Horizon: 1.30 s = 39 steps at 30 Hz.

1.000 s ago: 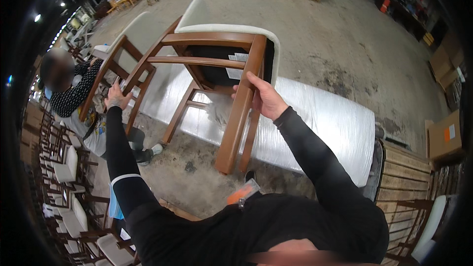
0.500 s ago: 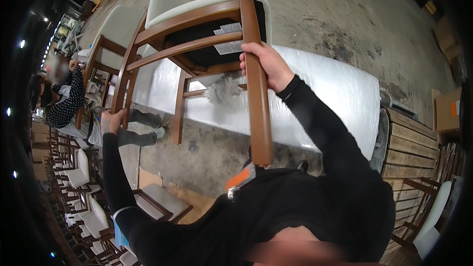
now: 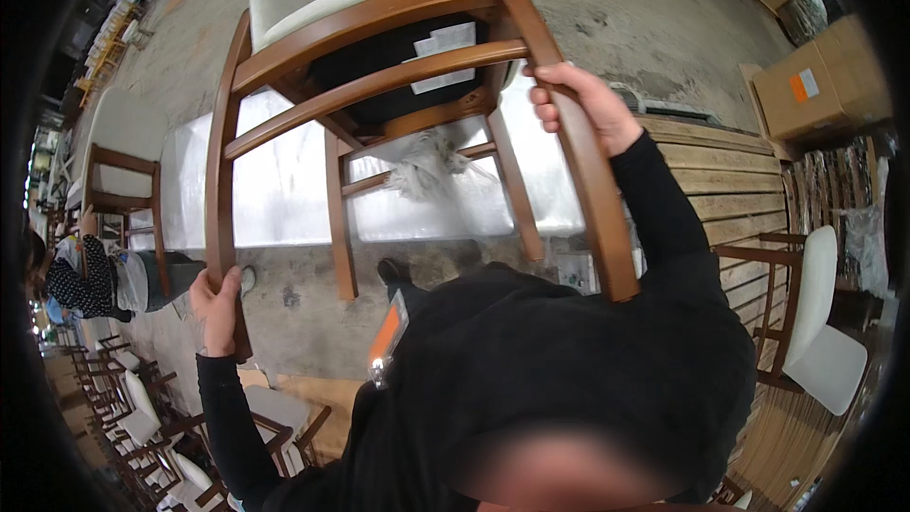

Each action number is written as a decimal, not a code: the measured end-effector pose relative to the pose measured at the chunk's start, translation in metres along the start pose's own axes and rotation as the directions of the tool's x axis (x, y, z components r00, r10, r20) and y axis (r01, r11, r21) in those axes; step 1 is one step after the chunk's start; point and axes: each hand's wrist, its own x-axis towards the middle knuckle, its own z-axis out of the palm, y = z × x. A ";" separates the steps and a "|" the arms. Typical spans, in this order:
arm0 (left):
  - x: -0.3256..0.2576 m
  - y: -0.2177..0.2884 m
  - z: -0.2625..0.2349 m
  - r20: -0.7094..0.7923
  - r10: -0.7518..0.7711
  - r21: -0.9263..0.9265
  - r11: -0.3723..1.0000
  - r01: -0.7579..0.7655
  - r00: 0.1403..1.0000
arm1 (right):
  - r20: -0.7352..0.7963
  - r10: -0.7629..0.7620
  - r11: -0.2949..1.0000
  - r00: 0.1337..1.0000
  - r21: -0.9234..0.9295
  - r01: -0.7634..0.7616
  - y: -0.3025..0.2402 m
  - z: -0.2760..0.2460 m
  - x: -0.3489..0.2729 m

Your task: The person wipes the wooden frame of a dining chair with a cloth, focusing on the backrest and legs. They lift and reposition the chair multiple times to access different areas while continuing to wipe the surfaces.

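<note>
A brown wooden chair with pale upholstery is held tilted before me, its black underside and white labels facing me. My left hand grips the lower part of its left leg, fingers closed around the wood. Higher up on the opposite side, my right hand is wrapped round the right leg, close to the crossbar. A greyish-white rag shows between the chair's legs; what supports it I cannot tell. Behind the chair lies a long surface wrapped in shiny white film.
At the left, a person in a dotted top stands by another pale chair. Several chairs crowd the lower left. On the right are a slatted wooden platform, a cardboard box and a pale-seated chair.
My view has swung to the right. The chair has come round to face me more squarely, and its right leg and my right hand now sit farther right. Both hands keep their hold.
</note>
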 end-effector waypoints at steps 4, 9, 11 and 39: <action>-0.040 0.050 0.057 0.108 0.118 0.040 0.992 -0.123 0.987 | -0.126 -0.021 0.999 0.992 0.033 0.026 -0.016 -0.063 -0.070; -0.041 0.091 0.068 0.281 0.187 0.088 0.972 -0.220 0.941 | -0.185 -0.077 0.996 0.980 0.025 0.083 -0.006 -0.089 -0.109; -0.049 0.097 0.068 0.287 0.232 0.114 0.955 -0.273 0.930 | -0.235 -0.072 0.993 0.969 0.078 0.092 -0.006 -0.088 -0.117; -0.062 0.077 0.039 0.448 0.240 -0.051 0.969 -0.244 0.861 | -0.590 -0.360 0.589 0.722 -0.744 -0.314 -0.014 -0.038 -0.148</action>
